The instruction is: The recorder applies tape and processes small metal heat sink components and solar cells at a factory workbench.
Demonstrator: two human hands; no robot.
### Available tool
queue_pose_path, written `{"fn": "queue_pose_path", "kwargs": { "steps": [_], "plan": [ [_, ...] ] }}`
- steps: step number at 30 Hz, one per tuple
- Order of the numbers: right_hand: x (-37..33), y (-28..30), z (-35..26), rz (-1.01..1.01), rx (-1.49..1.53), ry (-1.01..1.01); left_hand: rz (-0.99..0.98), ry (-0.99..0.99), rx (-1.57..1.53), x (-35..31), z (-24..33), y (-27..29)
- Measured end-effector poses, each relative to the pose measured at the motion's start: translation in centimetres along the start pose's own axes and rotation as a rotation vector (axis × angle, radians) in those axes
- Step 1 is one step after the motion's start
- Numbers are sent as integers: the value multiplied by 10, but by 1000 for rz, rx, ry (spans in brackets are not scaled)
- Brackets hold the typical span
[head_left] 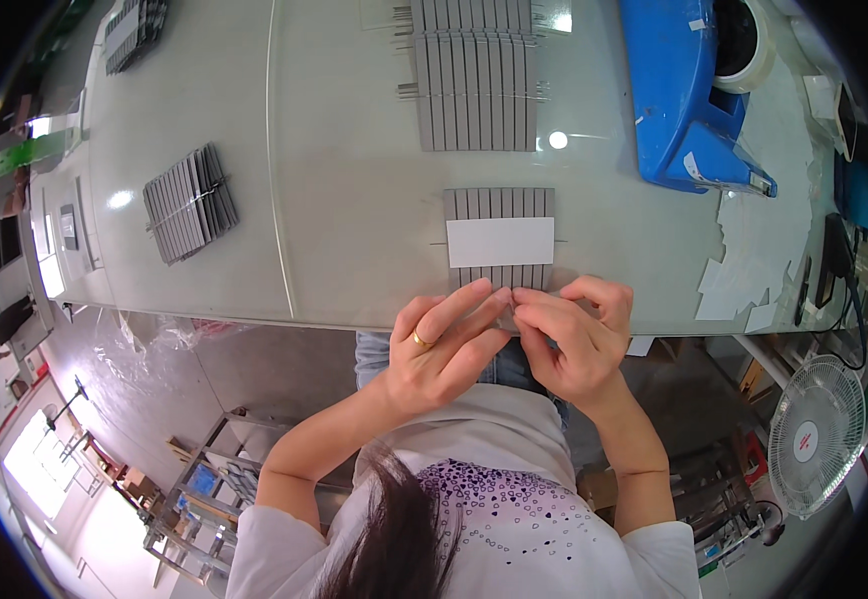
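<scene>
Before me on the table lies a small row of grey strips, side by side, with a white rectangular sheet across its middle and thin wire ends poking out at both sides. My left hand and my right hand meet at its near edge, by the table's front. The fingertips of both are pinched together and almost touch each other. Whatever they pinch is too small or hidden to make out. The fingers cover the near end of the strips.
Farther back lies a larger row of grey strips with wires across it. To the left sit a fanned stack of grey strips and another stack. A blue tape dispenser stands at right, beside torn white sheets. A fan is at lower right.
</scene>
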State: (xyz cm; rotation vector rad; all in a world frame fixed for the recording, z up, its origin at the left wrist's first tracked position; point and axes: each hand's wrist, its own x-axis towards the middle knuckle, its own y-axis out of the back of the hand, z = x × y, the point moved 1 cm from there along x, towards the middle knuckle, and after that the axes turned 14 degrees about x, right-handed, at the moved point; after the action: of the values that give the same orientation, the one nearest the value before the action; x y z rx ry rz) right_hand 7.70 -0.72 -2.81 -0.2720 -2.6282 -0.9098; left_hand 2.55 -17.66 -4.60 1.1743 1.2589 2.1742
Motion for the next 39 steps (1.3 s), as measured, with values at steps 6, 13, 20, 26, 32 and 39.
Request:
{"fn": "queue_pose_path", "kwargs": {
  "steps": [6, 13, 20, 26, 32, 39],
  "plan": [
    [0, 5, -3, 9, 102, -83, -32, 86, -88, 4, -1, 12],
    [26, 8, 2, 74, 54, -296, -80, 536, -54, 39, -15, 22],
    [25, 0, 0, 180, -46, -354, -173, 538, 33, 41, -15, 17],
    [24, -1, 3, 164, -103, -297, -161, 512, 33, 41, -16, 16],
    [24, 0, 2, 165, -107, -336, -196, 479, 79, 40, -16, 17],
    [23, 6, 4, 145, -52, -381, -248, 555, 66, 39, -21, 22]
  ]
}}
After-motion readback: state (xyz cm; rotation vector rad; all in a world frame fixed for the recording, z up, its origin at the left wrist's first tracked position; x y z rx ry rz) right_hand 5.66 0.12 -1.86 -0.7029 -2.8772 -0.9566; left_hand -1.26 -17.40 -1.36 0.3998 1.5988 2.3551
